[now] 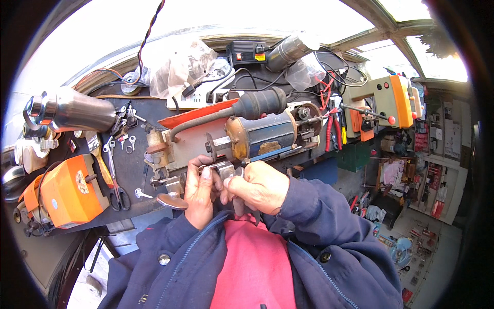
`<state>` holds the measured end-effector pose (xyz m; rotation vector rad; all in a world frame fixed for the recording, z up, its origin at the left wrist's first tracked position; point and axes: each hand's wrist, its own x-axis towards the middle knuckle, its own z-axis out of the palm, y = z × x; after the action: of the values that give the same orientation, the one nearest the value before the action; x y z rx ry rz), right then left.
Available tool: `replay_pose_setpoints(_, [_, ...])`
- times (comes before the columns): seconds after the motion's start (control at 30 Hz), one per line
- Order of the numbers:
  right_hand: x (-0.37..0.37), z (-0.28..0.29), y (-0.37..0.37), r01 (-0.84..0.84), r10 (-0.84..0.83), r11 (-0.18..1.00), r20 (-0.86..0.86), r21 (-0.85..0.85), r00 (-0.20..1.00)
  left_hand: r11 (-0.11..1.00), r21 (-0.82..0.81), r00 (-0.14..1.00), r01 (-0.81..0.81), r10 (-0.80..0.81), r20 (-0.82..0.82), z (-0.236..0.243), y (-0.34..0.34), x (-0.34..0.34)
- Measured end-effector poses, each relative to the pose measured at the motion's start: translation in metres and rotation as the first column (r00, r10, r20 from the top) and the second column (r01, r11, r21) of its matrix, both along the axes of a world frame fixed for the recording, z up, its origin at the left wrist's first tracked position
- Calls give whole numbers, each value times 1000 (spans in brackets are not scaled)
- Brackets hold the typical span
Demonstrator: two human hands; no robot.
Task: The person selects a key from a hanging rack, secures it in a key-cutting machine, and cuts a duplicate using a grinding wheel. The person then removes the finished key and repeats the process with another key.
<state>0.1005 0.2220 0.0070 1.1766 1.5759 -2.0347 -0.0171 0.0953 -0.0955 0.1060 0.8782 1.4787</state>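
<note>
A key-cutting machine with a worn blue motor [262, 139], a toothed cutter wheel [210, 146] and a dark cylindrical housing on a curved arm [260, 103] lies across the bench before me. At its near side, my left hand [200, 198] pinches a small, thin metal piece [208, 167] at a steel clamp [224, 170]. My right hand [260, 188] is closed on a metal knob [239, 173] of that clamp, its other fingertips partly hidden. Left of my hands are a second clamp [175, 186], a round metal disc [172, 201] and a loose key [141, 193].
An orange machine [72, 190], scissors [118, 198], scattered keys [131, 144] and a steel flask [82, 113] are at left. A power strip [190, 100], plastic bags and cables line the back. A yellow-orange machine [399, 103] and pliers [334, 134] are at right, above a cluttered floor.
</note>
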Motion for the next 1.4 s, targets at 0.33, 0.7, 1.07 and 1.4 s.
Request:
replay_pose_setpoints(0.33, [-1,-5,7,-19,19,1000,-44,-3,999,991,-114,996,-73,68,-54,4,7,5])
replay_pose_setpoints(0.7, [-7,4,8,50,-48,998,43,-39,998,982,-159,994,-103,96,-47,11,7,8])
replay_pose_setpoints(1.07, [-11,9,9,47,-43,997,65,-55,997,981,-176,996,-85,79,-44,12,8,5])
replay_pose_setpoints(1.4, [-9,5,8,30,-28,999,55,-33,998,972,-205,993,-117,116,-17,10,8,9])
